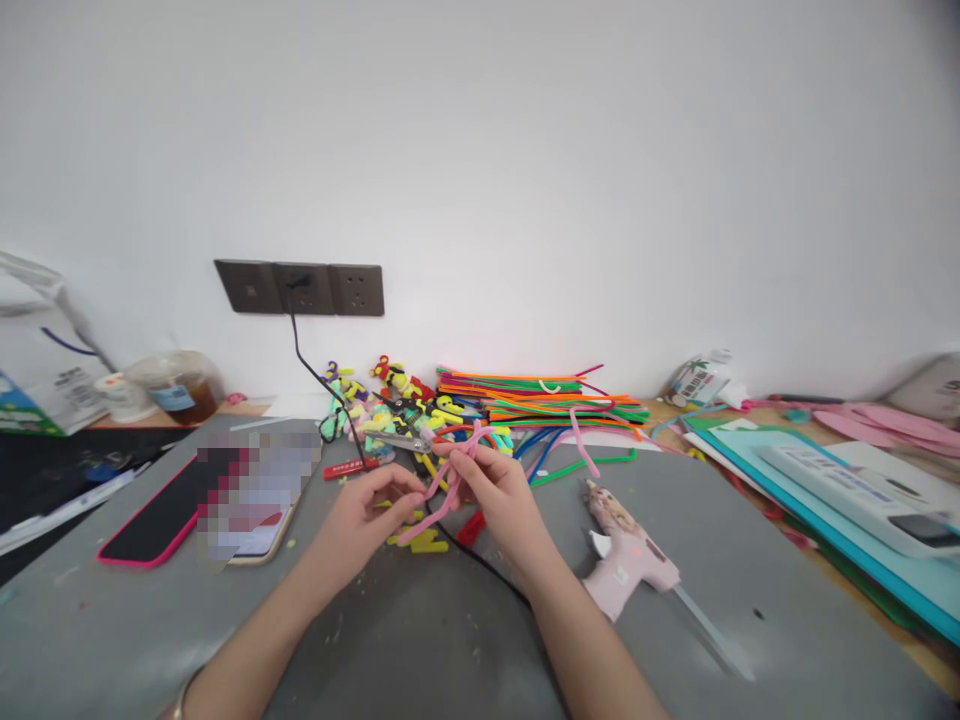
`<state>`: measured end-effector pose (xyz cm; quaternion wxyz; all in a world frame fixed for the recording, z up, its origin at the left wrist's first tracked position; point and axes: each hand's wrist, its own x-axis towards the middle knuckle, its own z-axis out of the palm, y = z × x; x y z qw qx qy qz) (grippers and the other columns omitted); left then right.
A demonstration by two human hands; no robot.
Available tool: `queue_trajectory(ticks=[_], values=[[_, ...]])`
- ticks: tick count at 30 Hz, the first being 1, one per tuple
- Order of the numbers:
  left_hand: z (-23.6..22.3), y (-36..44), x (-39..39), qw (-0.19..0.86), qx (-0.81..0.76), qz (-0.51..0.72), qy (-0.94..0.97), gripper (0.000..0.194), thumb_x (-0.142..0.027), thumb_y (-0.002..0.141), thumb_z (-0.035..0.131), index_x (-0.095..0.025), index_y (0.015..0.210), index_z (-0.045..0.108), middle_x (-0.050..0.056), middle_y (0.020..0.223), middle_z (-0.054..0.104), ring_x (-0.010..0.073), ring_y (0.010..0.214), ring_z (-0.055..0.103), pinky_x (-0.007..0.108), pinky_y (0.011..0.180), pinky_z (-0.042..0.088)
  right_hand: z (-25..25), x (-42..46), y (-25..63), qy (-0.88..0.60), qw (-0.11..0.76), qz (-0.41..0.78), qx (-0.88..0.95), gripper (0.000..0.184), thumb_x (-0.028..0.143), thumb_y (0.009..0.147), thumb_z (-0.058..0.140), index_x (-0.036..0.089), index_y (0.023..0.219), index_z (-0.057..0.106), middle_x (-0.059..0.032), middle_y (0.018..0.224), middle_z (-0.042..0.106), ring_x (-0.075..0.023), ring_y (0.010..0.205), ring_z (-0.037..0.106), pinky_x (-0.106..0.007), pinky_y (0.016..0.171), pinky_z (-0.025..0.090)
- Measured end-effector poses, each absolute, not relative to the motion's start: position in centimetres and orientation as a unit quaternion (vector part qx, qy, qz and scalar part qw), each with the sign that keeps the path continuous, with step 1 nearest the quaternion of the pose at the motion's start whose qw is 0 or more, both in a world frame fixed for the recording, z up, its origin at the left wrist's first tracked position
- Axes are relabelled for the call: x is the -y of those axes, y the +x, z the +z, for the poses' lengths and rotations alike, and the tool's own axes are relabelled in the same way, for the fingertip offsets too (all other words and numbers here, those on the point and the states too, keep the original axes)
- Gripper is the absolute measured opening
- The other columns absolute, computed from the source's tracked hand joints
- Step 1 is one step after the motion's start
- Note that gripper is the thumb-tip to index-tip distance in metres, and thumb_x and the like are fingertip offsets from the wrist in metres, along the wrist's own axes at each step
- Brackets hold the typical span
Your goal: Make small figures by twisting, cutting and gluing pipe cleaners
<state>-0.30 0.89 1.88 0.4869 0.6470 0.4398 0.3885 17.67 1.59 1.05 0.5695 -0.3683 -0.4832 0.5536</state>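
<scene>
Both hands meet over the middle of the grey mat, holding a bent pink pipe cleaner (pixel 427 522) between them. My left hand (pixel 380 500) pinches one stretch of it between thumb and fingertips. Closed on the crossed upper part of the same piece is my right hand (pixel 491 485). One pink end hangs down to the left and another sticks up above the fingers. Just beneath lie short yellow pieces (pixel 426 542) and a red item (pixel 472 527). Behind the hands, scissors (pixel 397 440) rest among small colourful pipe cleaner figures (pixel 401 385).
A pink glue gun (pixel 628 560) with a glue stick lies at right, its black cord (pixel 480 560) crossing beneath the hands. Bundled pipe cleaners (pixel 540 400) sit by the wall. Two phones (pixel 169 510) lie left, near a drink cup (pixel 180 385). Coloured sheets (pixel 825 510) are stacked right.
</scene>
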Motion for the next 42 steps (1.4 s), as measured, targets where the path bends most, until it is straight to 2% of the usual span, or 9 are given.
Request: queue_trajectory(ticks=[7, 13, 16, 26, 33, 35, 38, 40, 42], values=[[2.2, -0.1, -0.6, 0.493, -0.441, 0.387, 0.643, 0.039, -0.053, 0.088, 0.059, -0.017, 0.091, 0.07, 0.001, 0.069, 0.063, 0.0136, 0.059, 0.053, 0.023, 0.054, 0.046, 0.9, -1.5, 17.7, -0.404, 0.571, 0.5, 0.511, 0.038, 0.054, 0.078, 0.073, 0.018, 0.087, 0.08, -0.002, 0.064, 0.065, -0.0148, 0.057, 0.057, -0.026, 0.054, 0.043], [1.7, -0.3, -1.0, 0.482, -0.458, 0.402, 0.63, 0.028, -0.041, 0.078, 0.073, -0.017, 0.09, 0.071, 0.008, 0.09, 0.076, 0.0194, 0.073, 0.068, 0.023, 0.054, 0.05, 1.0, -1.6, 17.9, -0.422, 0.584, 0.46, 0.519, 0.038, 0.056, 0.078, 0.073, 0.02, 0.087, 0.081, -0.004, 0.068, 0.069, -0.0178, 0.059, 0.056, -0.031, 0.057, 0.046], [1.5, -0.6, -1.4, 0.463, -0.48, 0.392, 0.633, 0.025, -0.04, 0.079, 0.071, -0.017, 0.088, 0.073, 0.009, 0.087, 0.078, 0.0215, 0.073, 0.071, 0.025, 0.055, 0.052, 1.0, -1.6, 17.9, -0.424, 0.582, 0.465, 0.514, 0.037, 0.056, 0.078, 0.074, 0.021, 0.087, 0.081, -0.0045, 0.069, 0.069, -0.0192, 0.059, 0.057, -0.033, 0.058, 0.047], [1.2, -0.5, -1.3, 0.483, -0.464, 0.401, 0.625, 0.023, -0.037, 0.075, 0.076, -0.016, 0.085, 0.074, 0.009, 0.085, 0.081, 0.0248, 0.079, 0.076, 0.033, 0.073, 0.061, 0.9, -1.8, 17.8, -0.414, 0.566, 0.518, 0.489, 0.035, 0.05, 0.066, 0.085, 0.021, 0.083, 0.075, -0.0019, 0.066, 0.068, -0.0183, 0.059, 0.058, -0.033, 0.06, 0.049], [1.3, -1.7, -2.2, 0.418, -0.5, 0.453, 0.609, 0.021, -0.037, 0.078, 0.072, -0.017, 0.085, 0.072, 0.008, 0.083, 0.081, 0.0256, 0.081, 0.077, 0.032, 0.074, 0.06, -0.7, -2.3, 18.4, -0.467, 0.531, 0.465, 0.533, 0.034, 0.053, 0.081, 0.07, 0.02, 0.09, 0.075, 0.0004, 0.058, 0.056, -0.0161, 0.048, 0.046, -0.031, 0.049, 0.037], [1.1, -2.2, -2.5, 0.402, -0.5, 0.471, 0.606, 0.022, -0.038, 0.079, 0.072, -0.017, 0.086, 0.071, 0.008, 0.083, 0.08, 0.026, 0.082, 0.077, 0.032, 0.072, 0.06, -1.2, -2.3, 18.6, -0.514, 0.532, 0.394, 0.546, 0.033, 0.046, 0.082, 0.069, 0.02, 0.102, 0.074, -0.0009, 0.064, 0.057, -0.0179, 0.052, 0.046, -0.031, 0.051, 0.038], [1.0, -2.3, -2.4, 0.398, -0.497, 0.473, 0.609, 0.022, -0.038, 0.082, 0.07, -0.018, 0.089, 0.069, 0.008, 0.084, 0.08, 0.0254, 0.084, 0.077, 0.03, 0.068, 0.058, -1.4, -2.2, 18.6, -0.561, 0.554, 0.253, 0.56, 0.042, 0.035, 0.081, 0.069, 0.022, 0.121, 0.068, -0.0079, 0.094, 0.063, -0.0205, 0.066, 0.052, -0.035, 0.063, 0.044], [1.2, -2.0, -2.1, 0.395, -0.5, 0.46, 0.619, 0.02, -0.038, 0.083, 0.068, -0.018, 0.09, 0.069, 0.008, 0.084, 0.08, 0.0243, 0.082, 0.076, 0.029, 0.068, 0.057, -1.0, -2.0, 18.4, -0.553, 0.565, 0.203, 0.577, 0.039, 0.032, 0.083, 0.067, 0.023, 0.12, 0.067, -0.0105, 0.107, 0.061, -0.0218, 0.074, 0.055, -0.038, 0.071, 0.046], [1.6, -1.6, -1.7, 0.385, -0.497, 0.45, 0.634, 0.019, -0.037, 0.082, 0.069, -0.019, 0.089, 0.07, 0.007, 0.083, 0.08, 0.0238, 0.08, 0.076, 0.029, 0.068, 0.055, -0.4, -1.8, 18.1, -0.518, 0.564, 0.242, 0.596, 0.026, 0.035, 0.086, 0.064, 0.023, 0.107, 0.071, -0.0097, 0.101, 0.063, -0.0214, 0.074, 0.055, -0.037, 0.072, 0.046]])
